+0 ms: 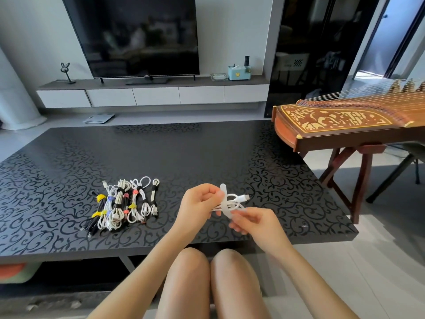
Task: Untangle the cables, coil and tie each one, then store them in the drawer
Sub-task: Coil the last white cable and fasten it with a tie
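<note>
My left hand [199,201] grips a coiled white cable [236,200] above the near right part of the black patterned table [161,157]. A white strap tie [224,199] crosses the coil. My right hand [250,221] pinches the lower end of that tie. The cable's plug sticks out to the right. Several coiled and tied cables [124,203], white and black with yellow, blue, red and black ties, lie side by side on the table to the left of my hands.
A wooden zither [345,120] on a stand juts over the table's right edge. Beyond the table stand a TV [138,35] and a low cabinet with white drawers [156,95]. A scale [99,117] lies on the floor. My knees are below the table's front edge.
</note>
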A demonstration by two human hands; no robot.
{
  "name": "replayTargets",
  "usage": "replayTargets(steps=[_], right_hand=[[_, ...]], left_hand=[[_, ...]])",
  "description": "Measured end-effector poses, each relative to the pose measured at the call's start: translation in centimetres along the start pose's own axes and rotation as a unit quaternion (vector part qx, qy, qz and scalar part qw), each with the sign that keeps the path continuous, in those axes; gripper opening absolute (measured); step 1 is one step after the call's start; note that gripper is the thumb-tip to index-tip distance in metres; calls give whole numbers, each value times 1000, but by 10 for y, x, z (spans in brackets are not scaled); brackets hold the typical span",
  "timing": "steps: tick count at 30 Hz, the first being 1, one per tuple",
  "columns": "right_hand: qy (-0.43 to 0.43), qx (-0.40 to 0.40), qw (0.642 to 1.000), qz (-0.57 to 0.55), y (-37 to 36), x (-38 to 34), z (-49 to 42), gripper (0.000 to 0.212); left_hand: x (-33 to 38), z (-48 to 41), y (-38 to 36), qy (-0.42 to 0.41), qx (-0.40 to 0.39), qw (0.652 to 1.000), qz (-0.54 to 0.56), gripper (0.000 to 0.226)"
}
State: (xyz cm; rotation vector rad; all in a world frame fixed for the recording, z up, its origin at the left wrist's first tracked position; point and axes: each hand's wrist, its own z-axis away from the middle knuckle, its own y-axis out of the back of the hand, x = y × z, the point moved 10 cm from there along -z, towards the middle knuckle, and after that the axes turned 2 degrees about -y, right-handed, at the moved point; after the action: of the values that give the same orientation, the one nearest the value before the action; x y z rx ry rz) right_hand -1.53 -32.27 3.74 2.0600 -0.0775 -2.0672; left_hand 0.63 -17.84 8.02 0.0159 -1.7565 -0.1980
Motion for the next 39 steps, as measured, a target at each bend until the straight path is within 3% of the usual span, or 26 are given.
replayTargets(steps=[3,6,10,15,19,29,35,37,39], right_hand=[[-37,-98,978,-181,-12,-2,-2,18],[-74,-92,962,-246,-10,-7,-9,18],[-71,-29,987,-141,6,-26,-12,29],[9,-30,999,-32,10,-62,-5,11],[21,-21,999,28,9,-70,-3,11],[43,-45,996,68,5,-71,0,8],[6,-54,998,18,4,-70,-7,26],[18,-51,997,52,2,-73,-10,25],[22,-19,997,73,8,-75,-14,23]], left_hand=[[13,5,-5,-23,-49,999,-2,25],[19,12,-17,-36,-100,994,-32,23],[18,15,-16,-37,-95,993,-62,14],[21,16,-12,-44,-79,992,-88,19],[22,17,-12,-45,-79,991,-100,30],[21,16,-10,-30,-61,994,-81,26],[23,14,-9,-26,-64,993,-96,24],[29,16,-11,-43,-69,990,-118,25],[44,24,-13,-116,-68,972,-194,31]])
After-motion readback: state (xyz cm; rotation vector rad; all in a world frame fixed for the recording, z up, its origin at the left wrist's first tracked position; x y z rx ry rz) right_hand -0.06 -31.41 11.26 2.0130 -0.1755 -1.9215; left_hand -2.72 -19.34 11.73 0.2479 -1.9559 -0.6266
